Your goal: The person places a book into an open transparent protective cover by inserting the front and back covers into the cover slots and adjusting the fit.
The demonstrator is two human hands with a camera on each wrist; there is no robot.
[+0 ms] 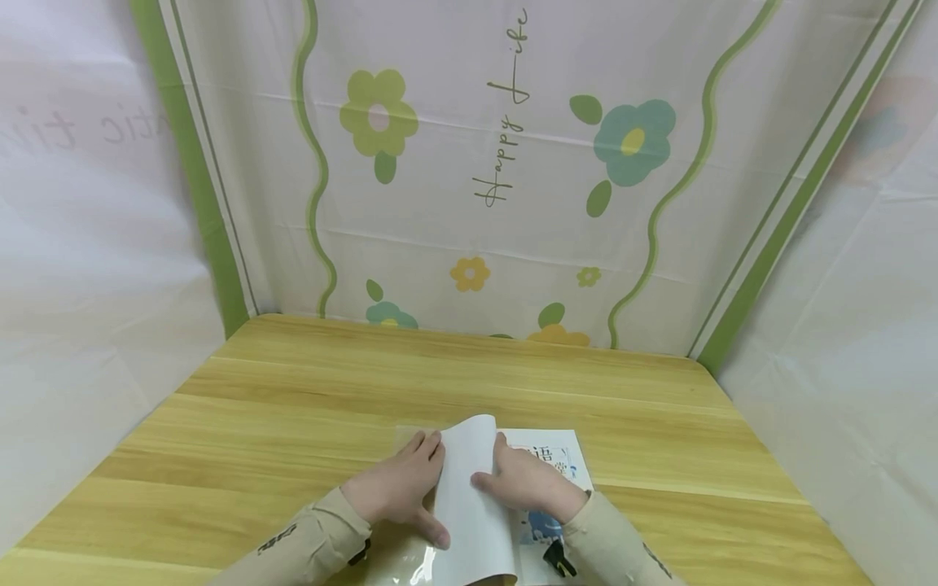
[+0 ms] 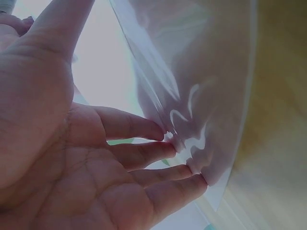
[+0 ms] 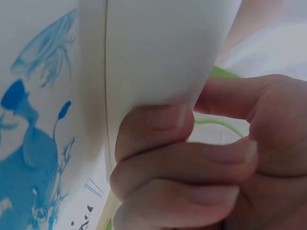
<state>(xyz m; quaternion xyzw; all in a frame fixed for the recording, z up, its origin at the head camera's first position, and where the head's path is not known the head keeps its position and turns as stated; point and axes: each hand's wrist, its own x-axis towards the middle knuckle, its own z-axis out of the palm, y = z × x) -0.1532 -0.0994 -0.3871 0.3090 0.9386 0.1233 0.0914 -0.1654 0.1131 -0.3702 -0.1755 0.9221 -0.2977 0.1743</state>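
A book [image 1: 579,448] with blue pictures and dark lettering lies at the table's near side. Its plain white cover or leaf [image 1: 469,496] stands lifted and bowed near the middle. My right hand [image 1: 528,480] pinches this white leaf, thumb on the near face and curled fingers [image 3: 177,158] behind. To the left lies a clear plastic sheet [image 2: 216,57], glossy and wrinkled. My left hand [image 1: 403,484] spreads its thumb away, and its nearly straight fingertips [image 2: 194,179] touch the plastic. Part of the printed page is hidden under my right hand and forearm.
A wood-grain table [image 1: 293,391] spreads around the book. White flowered curtains [image 1: 469,163] hang behind it and on both sides. A small black object [image 1: 559,559] sits by my right wrist.
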